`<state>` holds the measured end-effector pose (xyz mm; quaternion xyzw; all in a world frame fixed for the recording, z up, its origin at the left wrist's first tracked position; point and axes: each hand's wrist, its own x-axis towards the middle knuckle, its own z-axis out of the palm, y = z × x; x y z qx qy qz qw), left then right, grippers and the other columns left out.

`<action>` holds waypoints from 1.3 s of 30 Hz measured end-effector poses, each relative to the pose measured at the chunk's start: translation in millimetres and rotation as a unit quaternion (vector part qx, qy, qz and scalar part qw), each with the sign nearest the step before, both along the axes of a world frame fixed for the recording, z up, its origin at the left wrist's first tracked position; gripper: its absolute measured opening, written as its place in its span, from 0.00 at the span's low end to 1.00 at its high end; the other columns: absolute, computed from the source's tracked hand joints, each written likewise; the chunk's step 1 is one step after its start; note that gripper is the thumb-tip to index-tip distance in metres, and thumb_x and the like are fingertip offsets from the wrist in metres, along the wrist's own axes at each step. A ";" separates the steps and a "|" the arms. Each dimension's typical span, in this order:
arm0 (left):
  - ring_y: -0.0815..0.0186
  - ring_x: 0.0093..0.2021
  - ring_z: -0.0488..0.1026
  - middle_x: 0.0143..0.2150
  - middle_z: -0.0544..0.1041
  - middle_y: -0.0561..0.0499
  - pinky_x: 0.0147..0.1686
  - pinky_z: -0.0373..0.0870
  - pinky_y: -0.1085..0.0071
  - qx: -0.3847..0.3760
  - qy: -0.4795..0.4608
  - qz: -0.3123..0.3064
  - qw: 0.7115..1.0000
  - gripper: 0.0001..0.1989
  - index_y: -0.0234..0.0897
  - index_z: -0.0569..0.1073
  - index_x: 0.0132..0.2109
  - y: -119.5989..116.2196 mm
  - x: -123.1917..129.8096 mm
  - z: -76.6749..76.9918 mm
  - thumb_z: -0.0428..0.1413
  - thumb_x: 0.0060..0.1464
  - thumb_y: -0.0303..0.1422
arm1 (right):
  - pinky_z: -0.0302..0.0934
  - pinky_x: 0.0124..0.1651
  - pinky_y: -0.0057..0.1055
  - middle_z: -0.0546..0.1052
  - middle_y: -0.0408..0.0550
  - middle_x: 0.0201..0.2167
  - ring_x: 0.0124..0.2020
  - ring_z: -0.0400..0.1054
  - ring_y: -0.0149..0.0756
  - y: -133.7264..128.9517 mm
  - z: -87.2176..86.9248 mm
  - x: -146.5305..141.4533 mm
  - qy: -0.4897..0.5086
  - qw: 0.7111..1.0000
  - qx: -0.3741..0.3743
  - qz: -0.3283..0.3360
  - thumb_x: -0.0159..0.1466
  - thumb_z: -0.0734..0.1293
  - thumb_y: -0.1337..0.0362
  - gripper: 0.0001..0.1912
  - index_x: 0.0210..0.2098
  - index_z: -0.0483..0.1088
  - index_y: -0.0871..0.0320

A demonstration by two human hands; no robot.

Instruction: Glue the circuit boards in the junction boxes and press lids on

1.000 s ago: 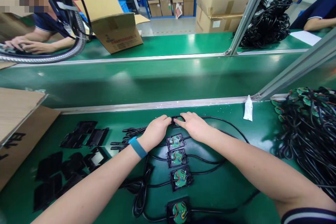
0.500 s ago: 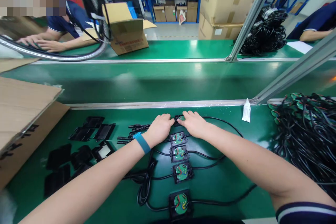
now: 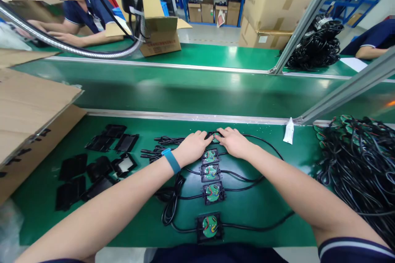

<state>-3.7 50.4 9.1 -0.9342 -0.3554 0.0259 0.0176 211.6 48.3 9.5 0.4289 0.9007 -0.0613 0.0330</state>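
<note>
My left hand [image 3: 194, 147], with a blue band at the wrist, and my right hand [image 3: 233, 141] meet at the farthest black plastic case [image 3: 214, 134]. Their fingers are closed on its two sides, thumbs pressing near the green circuit board inside; the fingers partly hide it. Nearer to me, more open cases stand in a column: one case [image 3: 210, 156] just below my hands, then another [image 3: 210, 172], another [image 3: 212, 192], and the nearest [image 3: 210, 227]. Each holds a green round board with coloured wires. Black cables leave the cases on both sides.
Black plastic covers [image 3: 100, 167] lie on the left, beside a cardboard box [image 3: 33, 102]. Bundled cables [image 3: 171, 203] rest left of the column. A white tube [image 3: 289, 131] and a heap of cables with boards [image 3: 354, 172] are on the right. Co-workers sit across the line.
The camera view has shifted, so the nearest case appears higher and the table's front edge shows. Both hands stay at the farthest case, with only slight finger movement.
</note>
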 end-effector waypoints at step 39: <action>0.60 0.38 0.72 0.37 0.74 0.47 0.40 0.64 0.66 -0.094 -0.057 0.055 0.992 0.06 0.37 0.70 0.41 -41.8 -73.9 44.3 0.49 0.61 0.25 | 0.63 0.55 0.39 0.67 0.56 0.56 0.52 0.68 0.44 -67.3 45.3 -29.5 0.126 0.987 -0.089 -0.040 0.59 0.69 0.66 0.39 0.68 0.56 0.58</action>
